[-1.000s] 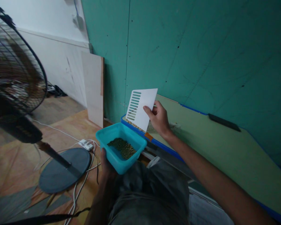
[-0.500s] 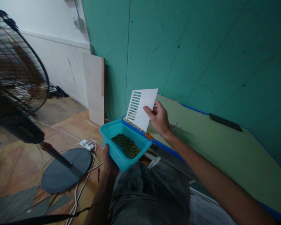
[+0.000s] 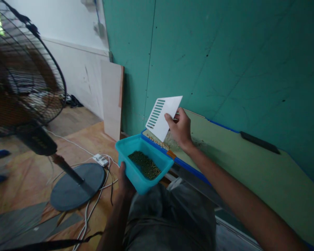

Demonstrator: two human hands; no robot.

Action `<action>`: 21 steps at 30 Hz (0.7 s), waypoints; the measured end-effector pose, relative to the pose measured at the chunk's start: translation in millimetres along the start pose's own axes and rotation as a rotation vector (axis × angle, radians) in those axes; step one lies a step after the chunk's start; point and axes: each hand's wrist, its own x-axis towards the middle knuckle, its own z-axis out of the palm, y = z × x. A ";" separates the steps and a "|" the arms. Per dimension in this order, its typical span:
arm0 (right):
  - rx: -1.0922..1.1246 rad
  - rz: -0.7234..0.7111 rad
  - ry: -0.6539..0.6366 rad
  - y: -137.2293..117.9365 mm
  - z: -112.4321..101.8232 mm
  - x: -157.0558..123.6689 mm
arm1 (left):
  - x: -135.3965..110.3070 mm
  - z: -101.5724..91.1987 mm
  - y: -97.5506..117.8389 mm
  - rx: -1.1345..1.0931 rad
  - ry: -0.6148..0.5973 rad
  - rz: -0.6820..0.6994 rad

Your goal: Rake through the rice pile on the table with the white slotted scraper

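My left hand [image 3: 125, 183] grips the underside of a turquoise plastic tub [image 3: 138, 170] that holds small green beans [image 3: 145, 165], pressed against the table's near corner. My right hand [image 3: 180, 127] pinches a white slotted card [image 3: 163, 115], tilted with its lower edge on the pale green tabletop [image 3: 238, 164]. A small heap of light-coloured grains [image 3: 158, 142] lies on the table just below the card, beside the tub's rim.
A blue strip edges the table, with an orange tab [image 3: 171, 154] at the corner. A standing fan [image 3: 23, 104] with a round base [image 3: 77, 186] is at left, cables and a power strip [image 3: 101, 160] on the wooden floor. A teal wall rises behind; a dark bar [image 3: 260, 142] lies on the table.
The tub has slid right, closer under the table corner. The card and my right hand have lifted a little and moved right; light grains now show below the card.
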 end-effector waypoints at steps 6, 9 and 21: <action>-0.081 -0.027 0.005 3.8 17.3 -5.1 | -5.4 0.6 -1.5 -0.017 -0.043 -0.042; -0.105 -0.067 0.027 6.6 18.3 -8.1 | -6.7 1.9 -3.3 0.003 -0.029 -0.041; -0.065 -0.071 -0.028 1.0 27.6 4.5 | -5.5 2.2 -1.1 -0.015 -0.128 -0.060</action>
